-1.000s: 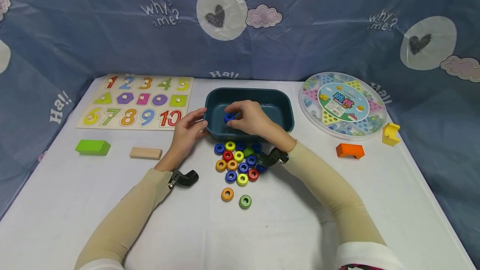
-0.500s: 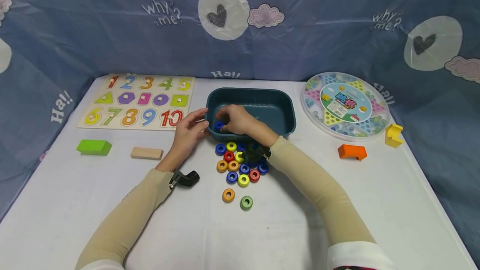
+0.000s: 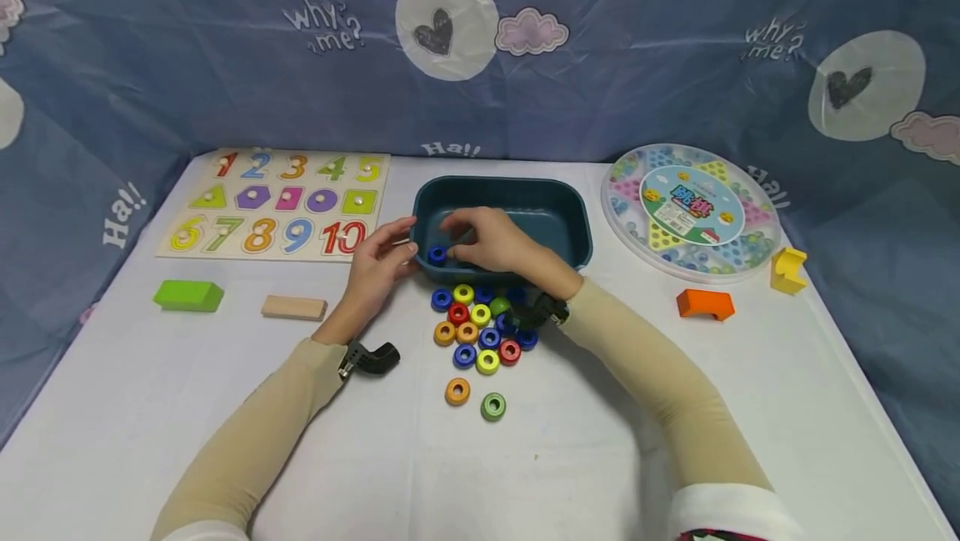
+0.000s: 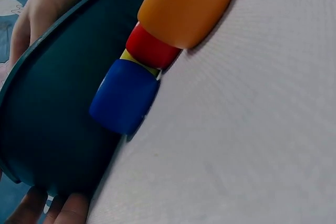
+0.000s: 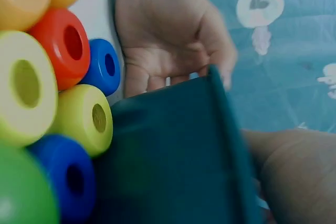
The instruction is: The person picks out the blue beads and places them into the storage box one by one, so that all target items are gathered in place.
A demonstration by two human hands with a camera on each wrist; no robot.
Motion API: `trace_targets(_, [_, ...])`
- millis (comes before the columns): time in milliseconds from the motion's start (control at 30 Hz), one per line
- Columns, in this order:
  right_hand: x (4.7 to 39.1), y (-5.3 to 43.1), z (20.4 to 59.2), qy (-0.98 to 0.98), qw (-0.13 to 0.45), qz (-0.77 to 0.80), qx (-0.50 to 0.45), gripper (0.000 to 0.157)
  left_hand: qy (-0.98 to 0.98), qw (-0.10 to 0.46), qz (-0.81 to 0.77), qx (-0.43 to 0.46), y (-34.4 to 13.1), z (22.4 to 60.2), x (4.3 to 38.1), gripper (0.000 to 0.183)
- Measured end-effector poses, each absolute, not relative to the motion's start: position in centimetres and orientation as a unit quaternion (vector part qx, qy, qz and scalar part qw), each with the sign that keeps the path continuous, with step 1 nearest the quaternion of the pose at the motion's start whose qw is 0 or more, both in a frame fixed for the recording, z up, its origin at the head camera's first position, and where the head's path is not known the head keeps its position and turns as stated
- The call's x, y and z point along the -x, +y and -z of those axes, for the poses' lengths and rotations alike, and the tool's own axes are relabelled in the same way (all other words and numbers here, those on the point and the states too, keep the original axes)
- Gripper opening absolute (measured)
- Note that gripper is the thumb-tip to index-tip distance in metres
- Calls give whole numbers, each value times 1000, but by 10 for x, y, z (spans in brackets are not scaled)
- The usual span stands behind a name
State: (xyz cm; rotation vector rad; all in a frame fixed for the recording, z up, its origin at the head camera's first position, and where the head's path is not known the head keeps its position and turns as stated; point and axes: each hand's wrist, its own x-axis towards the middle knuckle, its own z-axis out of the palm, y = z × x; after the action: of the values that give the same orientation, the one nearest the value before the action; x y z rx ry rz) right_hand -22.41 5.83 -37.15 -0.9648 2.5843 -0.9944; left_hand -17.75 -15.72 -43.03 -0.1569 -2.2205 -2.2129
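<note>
A dark teal rectangular tub (image 3: pixel 547 262) stands at the middle back of the table. Inside its left end lies a blue bead (image 3: pixel 437 255) with a hole through it. My right hand (image 3: pixel 491 242) is over the tub, thumb tip just right of that bead, fingers loosely bent with nothing between them. My left hand (image 3: pixel 377 267) rests against the tub's left end, its fairly straight fingers (image 5: pixel 157 83) along the outer wall. In front of the tub lies a cluster of ring-shaped beads in blue, yellow (image 3: pixel 487 362), red (image 3: pixel 509 352), orange (image 3: pixel 445 333) and green.
A number puzzle board (image 3: pixel 273 205) lies at back left, with a green block (image 3: pixel 187 295) and a plain wooden block (image 3: pixel 294 308) before it. At right are a round marble game case (image 3: pixel 690 212), an orange arch block (image 3: pixel 705 304) and a yellow block (image 3: pixel 787 272).
My right hand carried the blue bead leftward and down into the tub's left end, let go of it, and drew back slightly right. The left hand stayed at the tub.
</note>
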Motion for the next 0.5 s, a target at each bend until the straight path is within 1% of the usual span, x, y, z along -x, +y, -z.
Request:
trace_targets(67, [215, 72, 369, 867, 74, 364, 332, 33, -708, 4, 704, 51, -156, 431, 177, 42])
trace_targets(233, [182, 111, 367, 838, -32, 430, 335, 19, -708, 6, 705, 51, -155, 433, 177, 41])
trace_targets(300, [169, 126, 368, 826, -62, 440, 348, 15, -708, 6, 705, 51, -155, 433, 177, 41])
trace_targets(367, [157, 138, 370, 817, -73, 437, 368, 14, -708, 7, 705, 51, -155, 433, 177, 41])
trace_targets(500, [139, 156, 380, 822, -53, 400, 401, 16, -707, 11, 705, 52, -157, 430, 177, 41])
